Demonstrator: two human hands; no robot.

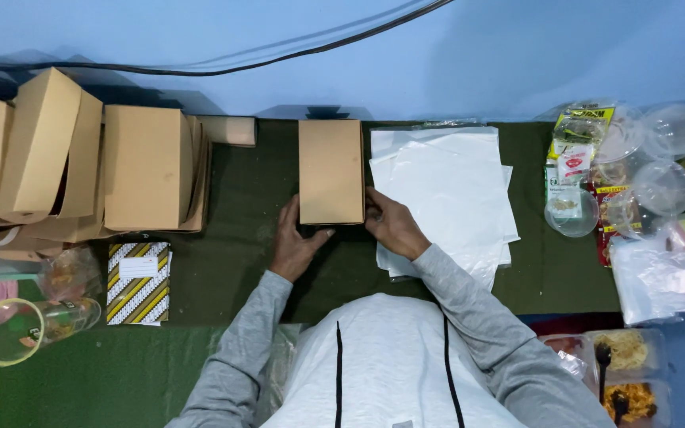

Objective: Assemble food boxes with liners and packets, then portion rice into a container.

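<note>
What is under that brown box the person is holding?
The brown box rests on the dark green cloth, with the left hand and right hand at its near corners. It is shut, so its inside is hidden. White sheets lie beside it.

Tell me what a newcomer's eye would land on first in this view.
First, the closed brown cardboard box at the centre of the dark green table, with the left hand at its near edge and the right hand at its near right corner. Next, the pile of brown boxes on the left, and the stack of white sheets just right of the centre box.
</note>
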